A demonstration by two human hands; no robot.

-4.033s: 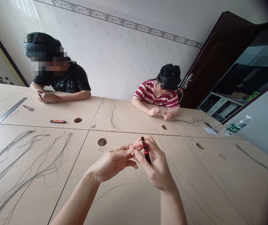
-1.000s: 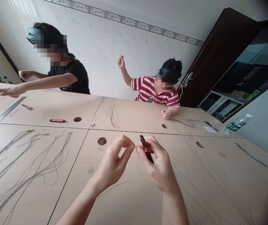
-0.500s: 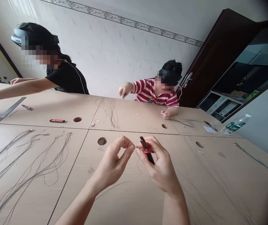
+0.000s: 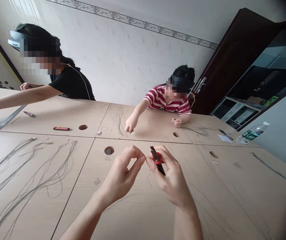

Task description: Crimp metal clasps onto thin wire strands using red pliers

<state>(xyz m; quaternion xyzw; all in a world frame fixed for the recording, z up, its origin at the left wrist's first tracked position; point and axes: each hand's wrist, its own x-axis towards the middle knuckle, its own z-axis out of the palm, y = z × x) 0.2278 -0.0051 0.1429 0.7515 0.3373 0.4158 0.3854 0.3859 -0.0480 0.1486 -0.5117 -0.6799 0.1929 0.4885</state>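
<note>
My left hand [image 4: 123, 171] is closed in a pinch, thumb against forefinger, on the end of a thin dark cord [image 4: 150, 180]. The cord's loose tail hangs below the fingertips and curls over the table. Close beside it, almost fingertip to fingertip, my right hand [image 4: 170, 176] is closed around a dark two-pronged hand tool [image 4: 154, 153] with red parts. Its prongs point up and away, and the palm hides the rest. The right thumb and forefinger also pinch at the cord; whatever small piece sits between the fingertips is too small to make out.
Bundles of thin cords [image 4: 55, 170] with small metal ends lie at left; another cord bundle [image 4: 275, 171] lies at right. Round holes [image 4: 109, 150] pierce the table. A bottle [image 4: 253, 132] stands far right. Two people sit opposite, one person's hand [image 4: 132, 124] reaching low over the table.
My hands stay nearly in place, with slight fingertip movement at the cord. The striped-shirted person's raised hand has come down to the table near small metal pieces.
</note>
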